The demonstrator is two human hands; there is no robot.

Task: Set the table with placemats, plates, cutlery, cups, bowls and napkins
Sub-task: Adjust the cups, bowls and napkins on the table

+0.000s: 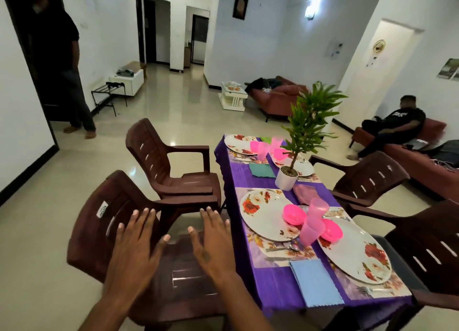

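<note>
Both hands, left hand point(135, 241) and right hand point(211, 241), hover flat with fingers spread over the near brown chair point(99, 221), left of the potted plant point(288, 174). The purple-clothed surface point(270, 281) around that plant carries four floral plates, pink cups, pink bowls and napkins.

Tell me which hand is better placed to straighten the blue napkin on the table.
The right hand, probably. It hovers open next to the table edge, nearer the blue napkin. The left hand is over the chair, farther away.
</note>
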